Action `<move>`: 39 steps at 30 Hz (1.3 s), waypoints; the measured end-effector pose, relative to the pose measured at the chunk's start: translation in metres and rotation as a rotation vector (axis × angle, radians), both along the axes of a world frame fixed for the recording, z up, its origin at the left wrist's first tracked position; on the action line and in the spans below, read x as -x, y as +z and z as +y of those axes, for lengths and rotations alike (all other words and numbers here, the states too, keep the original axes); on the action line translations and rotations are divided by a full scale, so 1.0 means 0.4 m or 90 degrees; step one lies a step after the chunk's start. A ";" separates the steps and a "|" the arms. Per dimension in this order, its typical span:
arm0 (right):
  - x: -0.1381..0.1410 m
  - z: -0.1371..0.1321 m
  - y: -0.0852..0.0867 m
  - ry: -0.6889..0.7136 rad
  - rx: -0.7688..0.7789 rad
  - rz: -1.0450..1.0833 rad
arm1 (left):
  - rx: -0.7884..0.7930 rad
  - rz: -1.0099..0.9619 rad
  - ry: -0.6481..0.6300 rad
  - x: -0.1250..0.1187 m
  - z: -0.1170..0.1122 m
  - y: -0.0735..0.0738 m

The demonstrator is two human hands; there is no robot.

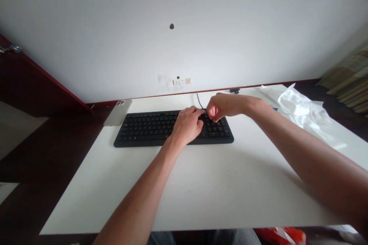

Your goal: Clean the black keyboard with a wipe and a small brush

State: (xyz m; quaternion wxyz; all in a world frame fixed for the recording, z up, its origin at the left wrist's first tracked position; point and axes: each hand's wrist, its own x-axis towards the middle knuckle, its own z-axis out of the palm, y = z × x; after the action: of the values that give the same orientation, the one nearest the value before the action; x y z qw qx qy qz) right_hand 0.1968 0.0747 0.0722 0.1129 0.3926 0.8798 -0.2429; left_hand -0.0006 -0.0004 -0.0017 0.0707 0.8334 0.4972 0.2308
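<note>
Head view. Left of the left hand (186, 124), a phone (117, 112) in a pale case, flat on the white tabletop (201, 195), just beside the keyboard. Far right of the right hand (228, 106), a crumpled white plastic sheet (300, 109), near the tabletop's back corner. Behind the fingers, a thin black cord (198, 100) and a small dark clip (234, 90), near the back edge. Above those, white wall plugs (182, 81) on the wall. In the way: just the two hands, over part of the keys.

Right under the fingers, a long, flat black keyboard (149, 130) with black keys, mid-tabletop.

Left fingers curved down on the keys, a bit apart. Right fingers bunched together over the keys near the right end; clamped on a key or not, cannot tell.

Counted: one keyboard, one phone, one cord, one clip, one plastic sheet, three wall plugs, two hands.
</note>
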 end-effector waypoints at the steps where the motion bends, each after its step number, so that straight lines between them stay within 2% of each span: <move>1: 0.000 -0.001 0.000 -0.004 -0.003 0.000 | 0.001 0.001 0.000 0.000 0.000 0.000; 19: 0.000 0.001 0.002 0.001 -0.008 0.003 | -0.004 0.007 0.000 0.002 0.001 -0.001; 33: 0.013 -0.008 -0.001 -0.021 -0.045 -0.025 | 0.002 0.009 -0.001 0.002 0.001 -0.001; 39: 0.019 -0.015 -0.002 -0.058 -0.026 -0.011 | 0.009 0.006 0.000 0.002 0.000 0.001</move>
State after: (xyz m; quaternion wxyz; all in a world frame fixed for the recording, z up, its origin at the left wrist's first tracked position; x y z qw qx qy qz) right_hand 0.1892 0.0688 0.0716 0.1017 0.4365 0.8648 -0.2264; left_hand -0.0014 -0.0005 -0.0012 0.0739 0.8338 0.4993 0.2235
